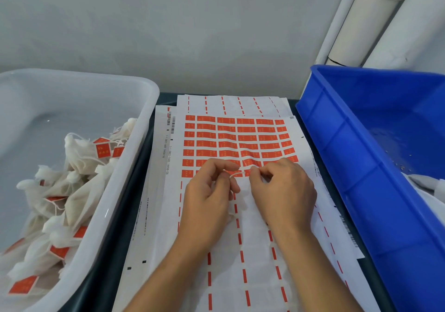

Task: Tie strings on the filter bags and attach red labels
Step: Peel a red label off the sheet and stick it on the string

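My left hand point(209, 192) and my right hand point(281, 189) meet over the middle of a label sheet point(238, 140) covered with rows of red labels. Each hand pinches one end of a thin white string point(234, 173) stretched between the fingertips. A white filter bag point(245, 198) lies mostly hidden under and between my hands. The near half of the sheet shows only backing paper with red dashes where labels have been peeled off.
A translucent white tub point(144, 128) on the left holds several tied filter bags with red labels point(72, 191). A blue crate point(337, 157) stands on the right, with white material at its near corner. More label sheets lie stacked beneath. A grey wall is behind.
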Available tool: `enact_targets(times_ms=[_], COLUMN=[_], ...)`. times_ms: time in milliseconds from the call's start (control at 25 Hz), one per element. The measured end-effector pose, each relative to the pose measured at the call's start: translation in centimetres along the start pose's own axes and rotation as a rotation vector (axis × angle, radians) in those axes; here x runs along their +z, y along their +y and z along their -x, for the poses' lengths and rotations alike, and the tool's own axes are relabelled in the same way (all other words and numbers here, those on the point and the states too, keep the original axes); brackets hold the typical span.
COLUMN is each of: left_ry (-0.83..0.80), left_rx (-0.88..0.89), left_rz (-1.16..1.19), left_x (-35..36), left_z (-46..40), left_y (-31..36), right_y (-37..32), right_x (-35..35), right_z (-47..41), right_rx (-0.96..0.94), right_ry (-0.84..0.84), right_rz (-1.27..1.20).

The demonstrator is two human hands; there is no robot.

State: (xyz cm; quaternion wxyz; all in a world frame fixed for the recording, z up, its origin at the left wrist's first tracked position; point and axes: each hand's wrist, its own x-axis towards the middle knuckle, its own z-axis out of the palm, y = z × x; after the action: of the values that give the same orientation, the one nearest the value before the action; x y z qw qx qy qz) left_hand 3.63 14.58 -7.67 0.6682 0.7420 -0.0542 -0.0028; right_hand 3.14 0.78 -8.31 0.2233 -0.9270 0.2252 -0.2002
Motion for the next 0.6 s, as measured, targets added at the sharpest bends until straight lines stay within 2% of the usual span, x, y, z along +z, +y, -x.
enact_targets(times_ms=[400,600], left_ry=[-0.002,-0.003], left_rx=[0.011,0.003], left_rz=[0.007,-0.002], left_x=[-0.1,-0.1], left_z=[-0.07,-0.06], left_y=[0.0,0.01], right_y=[-0.25,-0.14], right_x=[-0.41,-0.72], right_z=[-0.05,-0.21], right_rx=[-0.074,-0.07], right_ry=[-0.005,0.033], right_rz=[0.133,0.114])
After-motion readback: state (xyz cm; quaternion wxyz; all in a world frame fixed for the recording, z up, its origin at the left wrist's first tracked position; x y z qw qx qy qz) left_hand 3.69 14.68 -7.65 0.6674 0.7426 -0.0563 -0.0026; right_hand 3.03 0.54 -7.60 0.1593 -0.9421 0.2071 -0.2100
